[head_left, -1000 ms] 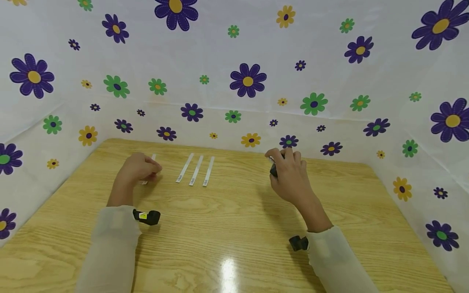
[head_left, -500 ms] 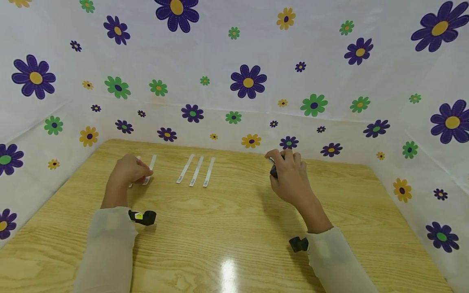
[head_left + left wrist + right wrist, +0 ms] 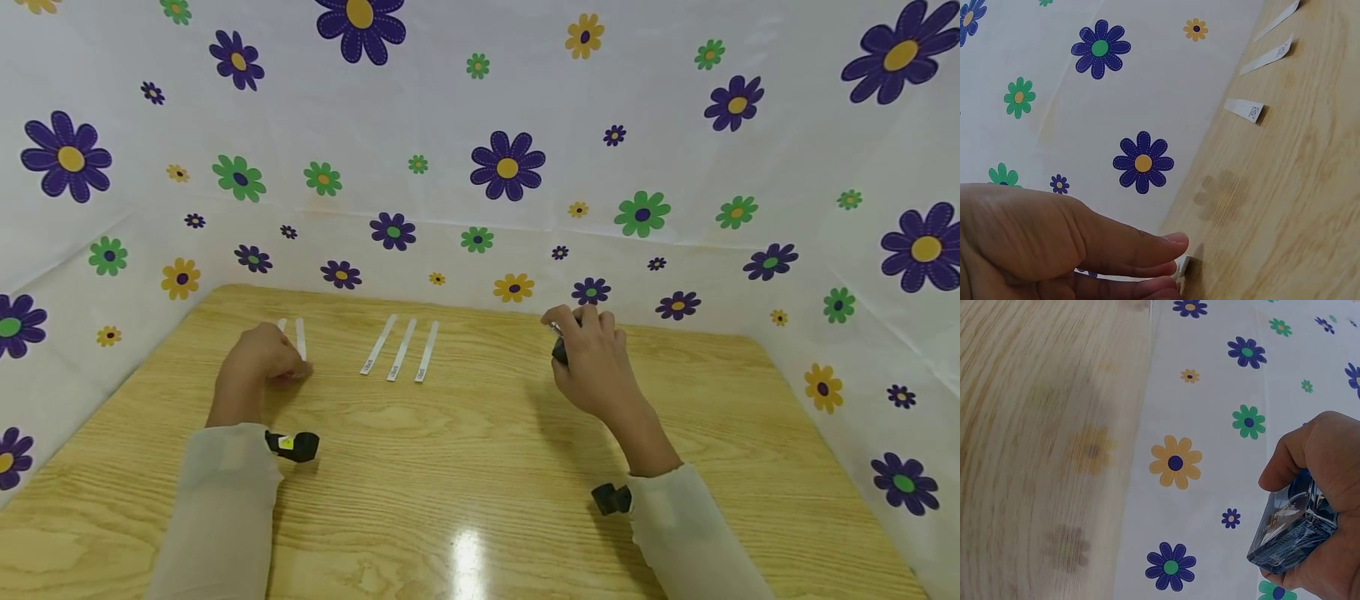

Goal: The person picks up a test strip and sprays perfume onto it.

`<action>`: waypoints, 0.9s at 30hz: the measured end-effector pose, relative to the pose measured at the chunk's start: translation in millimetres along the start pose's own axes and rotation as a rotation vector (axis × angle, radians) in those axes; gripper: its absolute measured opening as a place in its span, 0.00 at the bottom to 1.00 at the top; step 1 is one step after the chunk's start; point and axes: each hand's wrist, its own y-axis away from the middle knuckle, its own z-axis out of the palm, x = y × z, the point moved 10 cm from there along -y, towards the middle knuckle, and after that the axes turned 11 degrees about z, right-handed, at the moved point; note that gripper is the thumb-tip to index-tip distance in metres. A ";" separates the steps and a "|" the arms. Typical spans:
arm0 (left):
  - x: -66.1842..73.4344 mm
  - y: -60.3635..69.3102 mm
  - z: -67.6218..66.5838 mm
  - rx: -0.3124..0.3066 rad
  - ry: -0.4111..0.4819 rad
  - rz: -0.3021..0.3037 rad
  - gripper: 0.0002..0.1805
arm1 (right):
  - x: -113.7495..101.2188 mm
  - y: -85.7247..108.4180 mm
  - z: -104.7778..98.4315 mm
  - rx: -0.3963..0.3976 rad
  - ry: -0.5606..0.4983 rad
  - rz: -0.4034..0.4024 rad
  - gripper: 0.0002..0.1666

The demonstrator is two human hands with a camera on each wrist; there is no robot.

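Note:
At the table's back left, my left hand [image 3: 261,358] pinches the near end of a white paper strip [image 3: 301,335]. A second strip [image 3: 282,324] shows only its far end beyond that hand. In the left wrist view the thumb and fingers of the left hand [image 3: 1085,250] meet at the strip's end [image 3: 1184,266]. Three labelled strips [image 3: 378,343] [image 3: 402,350] [image 3: 427,352] lie side by side to the right. Raised over the back right, my right hand [image 3: 596,358] grips a shiny, dark blue, box-shaped object [image 3: 1294,528], partly covered by the palm.
The wooden table [image 3: 420,467] has a flowered white sheet [image 3: 450,108] standing behind it and along both sides. Each wrist carries a small black device [image 3: 300,447] [image 3: 611,498].
My left hand has shifted left, uncovering the strip's far part. The strip's far end has swung left, so it lies less slanted. The right hand has stayed in place with its object.

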 end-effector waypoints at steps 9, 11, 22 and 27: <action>-1.6 -3.4 1.1 0.016 -0.007 0.018 0.16 | -1.2 0.0 0.1 -0.007 -0.006 -0.003 0.30; -2.3 -3.9 1.6 0.018 0.007 0.009 0.18 | -1.3 0.2 0.1 -0.009 -0.007 -0.002 0.30; -4.8 -6.5 4.9 0.026 0.091 0.001 0.22 | -0.9 0.2 0.9 -0.020 -0.012 0.007 0.31; -3.7 -6.3 7.1 0.028 0.129 0.005 0.17 | -1.2 0.5 1.7 -0.025 -0.013 0.006 0.31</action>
